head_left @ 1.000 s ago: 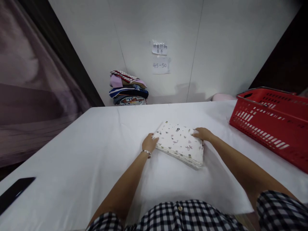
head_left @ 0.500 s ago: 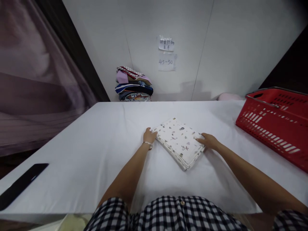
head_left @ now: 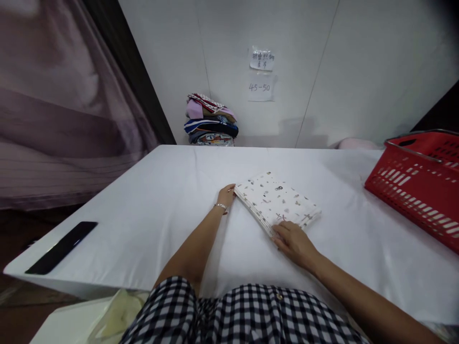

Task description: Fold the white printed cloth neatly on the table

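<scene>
A folded white cloth (head_left: pixel 276 198) with small printed figures lies in several layers on the white-covered table (head_left: pixel 172 191), its corners turned at an angle to me. At its left corner, my left hand (head_left: pixel 227 196) pinches the layers, the fingertips partly hidden by the edge. My right hand (head_left: pixel 292 240) is at the near corner, fingers on top and the thumb low at the edge, gripping the stacked layers there.
A red plastic basket (head_left: pixel 416 186) stands at the right. Against the back wall is a pile of folded fabrics (head_left: pixel 211 122). A black flat object (head_left: pixel 62 247) lies near the table's left edge. A pale yellow item (head_left: pixel 122 310) sits below the front edge.
My right hand has moved from the cloth's right corner to its near corner. My left hand stays at the left corner. The whole view has shifted a little.
</scene>
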A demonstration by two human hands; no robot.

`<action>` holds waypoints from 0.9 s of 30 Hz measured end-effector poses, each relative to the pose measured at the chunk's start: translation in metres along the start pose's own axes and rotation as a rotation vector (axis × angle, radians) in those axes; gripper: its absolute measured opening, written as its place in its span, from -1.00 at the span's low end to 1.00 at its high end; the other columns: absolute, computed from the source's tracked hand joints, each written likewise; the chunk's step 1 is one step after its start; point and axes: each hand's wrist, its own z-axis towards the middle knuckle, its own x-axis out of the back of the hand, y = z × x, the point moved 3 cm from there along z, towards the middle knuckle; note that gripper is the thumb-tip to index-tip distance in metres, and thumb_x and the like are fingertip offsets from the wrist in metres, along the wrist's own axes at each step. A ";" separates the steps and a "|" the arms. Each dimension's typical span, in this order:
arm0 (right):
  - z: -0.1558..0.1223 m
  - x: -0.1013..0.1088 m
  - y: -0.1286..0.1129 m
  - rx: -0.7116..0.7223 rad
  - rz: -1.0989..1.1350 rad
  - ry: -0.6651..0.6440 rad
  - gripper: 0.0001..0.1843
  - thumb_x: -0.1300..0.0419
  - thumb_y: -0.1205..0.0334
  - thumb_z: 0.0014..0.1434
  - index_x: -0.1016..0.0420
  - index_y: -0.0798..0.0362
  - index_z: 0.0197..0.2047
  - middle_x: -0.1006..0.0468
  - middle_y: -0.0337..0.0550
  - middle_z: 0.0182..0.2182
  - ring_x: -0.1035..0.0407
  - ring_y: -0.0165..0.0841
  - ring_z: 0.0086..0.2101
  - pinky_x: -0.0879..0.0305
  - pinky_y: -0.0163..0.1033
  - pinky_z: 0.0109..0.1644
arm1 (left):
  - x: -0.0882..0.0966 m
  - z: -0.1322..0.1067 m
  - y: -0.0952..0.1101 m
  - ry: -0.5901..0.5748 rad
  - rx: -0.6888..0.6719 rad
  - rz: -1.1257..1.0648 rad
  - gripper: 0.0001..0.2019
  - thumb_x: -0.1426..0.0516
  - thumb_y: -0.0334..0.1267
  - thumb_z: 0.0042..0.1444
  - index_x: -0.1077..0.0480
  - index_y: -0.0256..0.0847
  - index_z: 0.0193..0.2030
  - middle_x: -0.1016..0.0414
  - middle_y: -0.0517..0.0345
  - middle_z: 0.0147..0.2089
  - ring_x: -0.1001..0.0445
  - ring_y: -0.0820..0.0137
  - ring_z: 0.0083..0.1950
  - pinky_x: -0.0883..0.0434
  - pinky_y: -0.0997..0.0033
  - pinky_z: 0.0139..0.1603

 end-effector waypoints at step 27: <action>-0.010 -0.015 0.003 -0.030 -0.066 0.124 -0.77 0.01 0.27 0.22 -0.39 0.09 -0.12 -0.43 -0.03 -0.27 -0.30 -0.27 -0.26 -0.25 -0.17 -0.19 | 0.024 0.011 0.004 -0.222 -0.384 0.295 -0.62 -0.02 -0.45 0.04 -0.43 -0.11 -0.02 -0.44 0.18 0.03 -0.43 0.45 -0.14 -0.34 0.43 0.01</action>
